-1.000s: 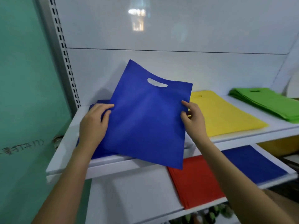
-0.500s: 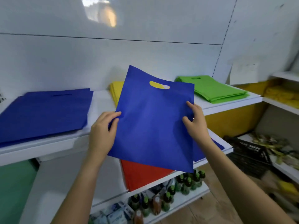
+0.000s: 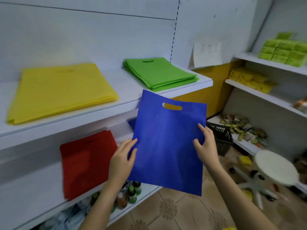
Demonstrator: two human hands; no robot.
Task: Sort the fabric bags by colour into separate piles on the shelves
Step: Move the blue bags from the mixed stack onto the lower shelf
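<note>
Yellow bags (image 3: 58, 90) lie stacked at the left of the upper shelf (image 3: 126, 83), red bags (image 3: 86, 161) on the lower shelf (image 3: 29, 188). The left hand (image 3: 122, 161) pinches the left edge of a blue bag (image 3: 169, 143), held upright in the air before the lower shelf, below the green bags (image 3: 159, 73). The right hand (image 3: 206, 146) pinches its right edge. A blue sliver (image 3: 132, 123) behind the bag may be another bag; blur hides it.

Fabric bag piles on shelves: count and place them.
3: yellow fabric bag pile, upper shelf left; green fabric bag pile, upper right; red fabric bag pile, lower shelf. The held blue bag may hide a fourth.
</note>
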